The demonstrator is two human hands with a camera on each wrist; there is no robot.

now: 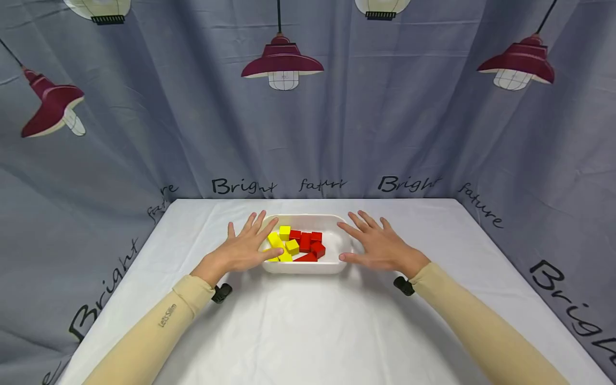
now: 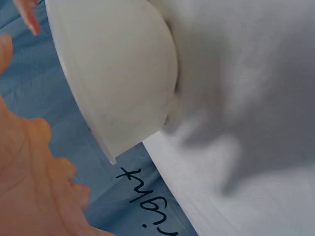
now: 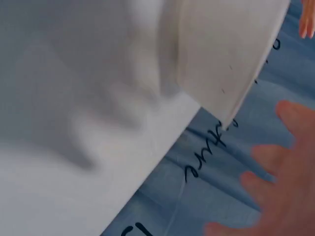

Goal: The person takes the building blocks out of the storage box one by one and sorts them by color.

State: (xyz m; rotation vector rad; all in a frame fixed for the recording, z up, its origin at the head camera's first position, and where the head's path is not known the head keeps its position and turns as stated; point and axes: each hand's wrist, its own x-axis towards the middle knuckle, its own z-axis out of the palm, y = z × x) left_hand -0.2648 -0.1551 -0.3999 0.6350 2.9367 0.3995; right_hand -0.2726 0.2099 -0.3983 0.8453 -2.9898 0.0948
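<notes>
A white plastic bin (image 1: pixel 304 269) stands on the cloth-covered table, with yellow blocks (image 1: pixel 292 247) in its left half and red blocks (image 1: pixel 305 243) near its middle. At the bin's left end my left hand (image 1: pixel 245 250) is spread palm down, its thumb and a finger overlapping the rim in the head view. My right hand (image 1: pixel 380 248) mirrors it at the right end, fingers spread and nothing in them. In the left wrist view the bin's outer wall (image 2: pixel 118 64) shows beside the left hand (image 2: pixel 29 177). The right wrist view shows the opposite wall (image 3: pixel 226 54) and right hand (image 3: pixel 280 182).
A white cloth covers the table (image 1: pixel 308 331), whose far edge meets a grey-blue curtain (image 1: pixel 308 133) printed with lamps and lettering. The curtain also runs along both sides. A small black device (image 1: pixel 222 293) sits under the left wrist, another device (image 1: pixel 403 285) under the right.
</notes>
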